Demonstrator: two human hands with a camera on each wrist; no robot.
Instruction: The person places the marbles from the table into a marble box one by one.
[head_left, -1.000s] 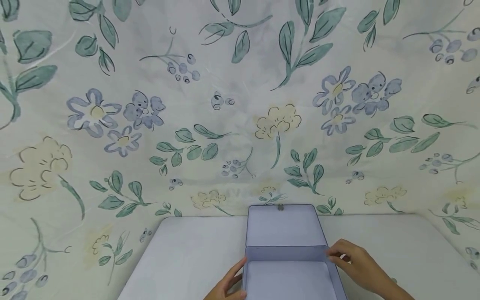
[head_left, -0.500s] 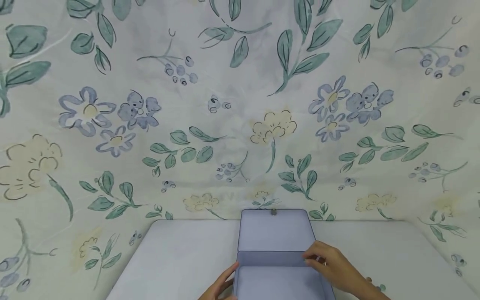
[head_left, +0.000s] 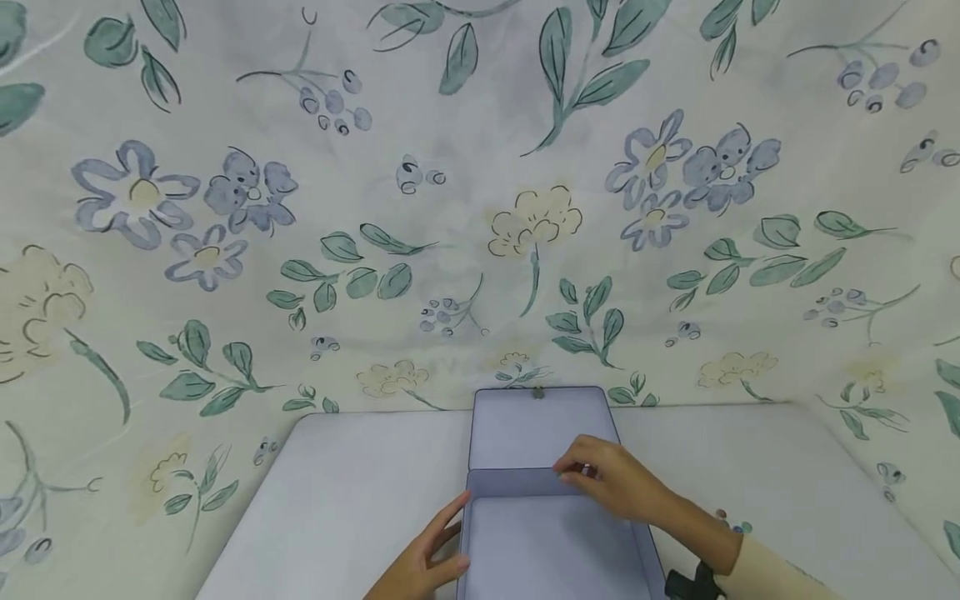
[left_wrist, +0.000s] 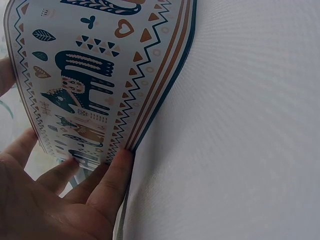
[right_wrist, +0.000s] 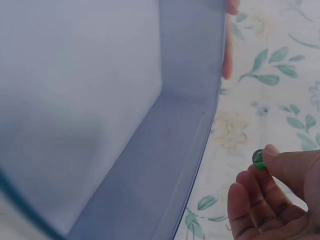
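An open tin box (head_left: 555,550) with a pale lavender inside lies on the white table (head_left: 360,492), its lid (head_left: 540,429) tipped back toward the floral cloth. My left hand (head_left: 452,542) holds the box's left wall; in the left wrist view its fingers (left_wrist: 112,175) press on the patterned outside (left_wrist: 95,75). Over the fold between lid and base hovers my right hand (head_left: 576,472). In the right wrist view the right hand (right_wrist: 256,166) pinches a small green bead (right_wrist: 258,158) beside the box's wall (right_wrist: 190,100).
A floral cloth (head_left: 480,208) hangs behind the table and drapes round its sides. A few small beads (head_left: 731,523) lie on the table to the right of the box. A black strap (head_left: 693,583) sits at my right wrist.
My right hand has moved left from the box's right edge to above the middle of the fold. The left hand stays on the left wall. The view has dipped slightly.
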